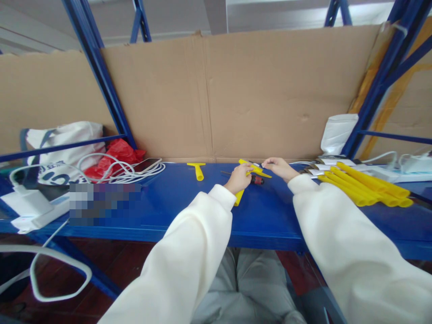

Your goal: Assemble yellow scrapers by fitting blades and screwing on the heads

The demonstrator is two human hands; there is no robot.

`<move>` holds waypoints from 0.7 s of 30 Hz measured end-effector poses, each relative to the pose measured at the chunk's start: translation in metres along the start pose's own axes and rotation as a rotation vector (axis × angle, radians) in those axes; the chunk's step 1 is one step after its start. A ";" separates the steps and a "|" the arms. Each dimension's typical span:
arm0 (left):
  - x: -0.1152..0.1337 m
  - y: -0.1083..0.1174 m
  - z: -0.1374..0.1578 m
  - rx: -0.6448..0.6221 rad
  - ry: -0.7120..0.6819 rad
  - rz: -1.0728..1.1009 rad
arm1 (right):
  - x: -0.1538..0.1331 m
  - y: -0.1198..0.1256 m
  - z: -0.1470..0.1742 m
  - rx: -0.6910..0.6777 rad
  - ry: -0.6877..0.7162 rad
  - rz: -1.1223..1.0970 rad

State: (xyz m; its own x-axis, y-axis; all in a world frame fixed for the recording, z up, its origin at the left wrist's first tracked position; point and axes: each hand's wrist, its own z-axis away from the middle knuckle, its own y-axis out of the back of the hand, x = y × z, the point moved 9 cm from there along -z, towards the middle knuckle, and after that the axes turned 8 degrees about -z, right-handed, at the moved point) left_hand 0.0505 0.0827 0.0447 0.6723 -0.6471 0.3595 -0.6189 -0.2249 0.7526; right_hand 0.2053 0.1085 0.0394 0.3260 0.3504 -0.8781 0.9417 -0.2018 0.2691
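Observation:
My left hand (239, 178) is closed around a yellow T-shaped scraper handle (239, 198), whose crosspiece points away to the upper right. At that crosspiece's far side, the fingertips of my right hand (279, 168) are pinched together; whatever they hold is too small to make out. A small dark and silver piece lies along the crosspiece between my hands. Just beneath them rests a red and black screwdriver (258, 180), its thin shaft running left behind my left hand. Another yellow T-shaped scraper handle (200, 173) lies apart, further left on the table.
Several yellow handles (367, 186) are piled at the right of the blue table (189, 207), beside white packets and a power strip (381, 173). White cables (118, 168), a red bag (123, 155) and a white cloth bag (67, 144) crowd the left. Cardboard (263, 94) walls the back.

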 end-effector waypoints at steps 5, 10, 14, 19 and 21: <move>0.011 -0.002 0.001 0.022 -0.117 -0.075 | -0.008 -0.014 0.003 -0.043 0.031 0.022; 0.014 -0.002 0.002 0.039 -0.140 -0.077 | -0.009 -0.014 0.004 -0.057 0.035 0.099; 0.016 -0.001 0.002 0.044 -0.148 -0.061 | -0.012 -0.014 0.007 -0.045 0.026 0.146; 0.018 0.001 0.003 0.039 -0.151 -0.053 | -0.009 -0.013 0.008 -0.021 -0.009 0.096; 0.018 0.001 0.003 0.044 -0.149 -0.048 | -0.005 -0.013 0.007 0.006 -0.042 0.048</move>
State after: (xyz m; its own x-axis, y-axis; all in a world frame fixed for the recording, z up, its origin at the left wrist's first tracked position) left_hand 0.0603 0.0688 0.0505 0.6356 -0.7353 0.2353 -0.6068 -0.2874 0.7411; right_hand 0.1909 0.1025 0.0377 0.3664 0.3015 -0.8802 0.9247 -0.2231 0.3085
